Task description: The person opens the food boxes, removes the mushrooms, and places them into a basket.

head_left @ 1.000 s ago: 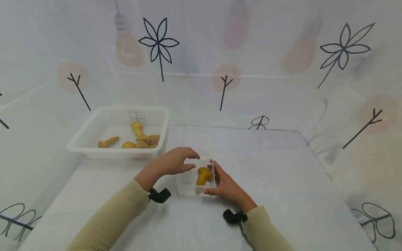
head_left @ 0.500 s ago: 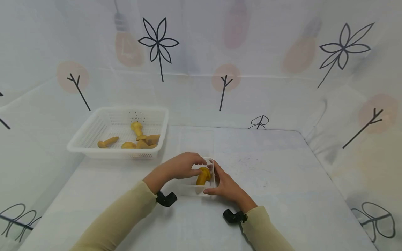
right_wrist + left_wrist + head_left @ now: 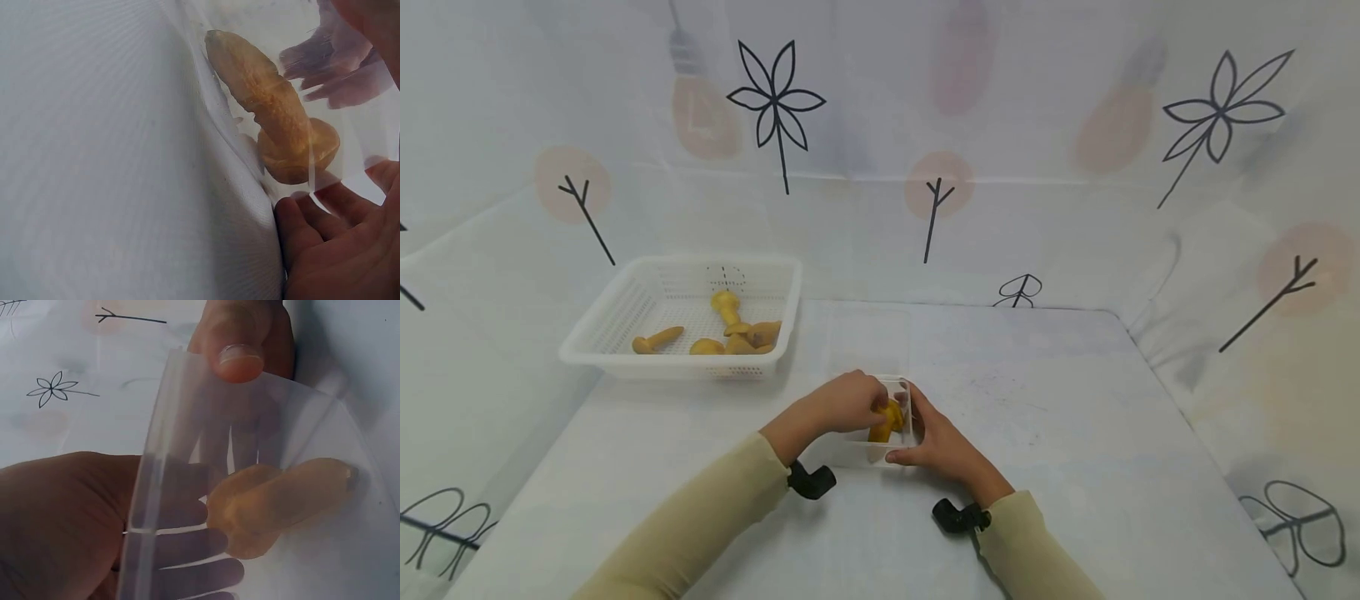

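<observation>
A small clear plastic box (image 3: 848,455) stands on the table with a yellow-brown mushroom (image 3: 881,432) lying inside it. My right hand (image 3: 946,450) grips the box's right side, thumb at the front and fingers behind. Over the left rim reaches my left hand (image 3: 844,403), its fingers down inside. Through the clear wall in the left wrist view, these fingers look fairly straight beside the cap of the mushroom (image 3: 300,494); whether they touch it I cannot tell. The right wrist view has the mushroom (image 3: 259,87) seen through the box, stem toward the upper left.
A white perforated plastic basket (image 3: 666,364) stands at the back left with several similar mushrooms (image 3: 707,346) in it. The white-covered table (image 3: 1045,450) meets a patterned cloth wall (image 3: 865,242) at the back. A black wrist camera (image 3: 811,481) sits on the left wrist.
My left hand has moved right and down, from the box's left rim to the mushroom inside. The right hand and the box have stayed in place.
</observation>
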`<state>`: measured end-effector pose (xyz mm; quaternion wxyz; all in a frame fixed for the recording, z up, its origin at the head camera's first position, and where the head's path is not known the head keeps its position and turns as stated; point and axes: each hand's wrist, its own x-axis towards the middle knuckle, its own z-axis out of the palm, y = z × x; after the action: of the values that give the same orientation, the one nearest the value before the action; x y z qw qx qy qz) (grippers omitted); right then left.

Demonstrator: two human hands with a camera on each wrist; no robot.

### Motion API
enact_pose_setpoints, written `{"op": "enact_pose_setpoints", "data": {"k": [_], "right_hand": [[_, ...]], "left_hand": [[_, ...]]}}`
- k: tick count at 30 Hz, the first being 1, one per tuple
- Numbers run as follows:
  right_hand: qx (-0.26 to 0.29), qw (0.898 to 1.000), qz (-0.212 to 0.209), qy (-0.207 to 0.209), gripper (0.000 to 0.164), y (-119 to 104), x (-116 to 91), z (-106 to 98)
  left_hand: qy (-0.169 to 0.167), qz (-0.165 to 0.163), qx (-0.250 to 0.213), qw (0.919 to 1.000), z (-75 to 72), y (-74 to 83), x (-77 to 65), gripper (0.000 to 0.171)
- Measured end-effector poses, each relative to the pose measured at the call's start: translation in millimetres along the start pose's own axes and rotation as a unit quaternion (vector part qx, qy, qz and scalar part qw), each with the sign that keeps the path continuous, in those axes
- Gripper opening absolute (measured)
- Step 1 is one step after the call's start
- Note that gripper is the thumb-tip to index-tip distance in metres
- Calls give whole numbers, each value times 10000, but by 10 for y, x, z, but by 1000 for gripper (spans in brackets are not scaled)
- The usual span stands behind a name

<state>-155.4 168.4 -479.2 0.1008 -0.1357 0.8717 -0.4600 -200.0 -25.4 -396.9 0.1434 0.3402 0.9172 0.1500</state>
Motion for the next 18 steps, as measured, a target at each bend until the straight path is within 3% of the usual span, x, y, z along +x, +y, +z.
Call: {"op": "enact_pose_setpoints", "data": {"k": [5,18], "right_hand": [[23,10000,-10,5,118,9,-2,2],[-15,10000,-14,-16,118,4,-3,-2]], "left_hand": [[-61,-317,-89,9994,35,43,37,14],[-45,-1187,20,9929,141,96,101,25]]}}
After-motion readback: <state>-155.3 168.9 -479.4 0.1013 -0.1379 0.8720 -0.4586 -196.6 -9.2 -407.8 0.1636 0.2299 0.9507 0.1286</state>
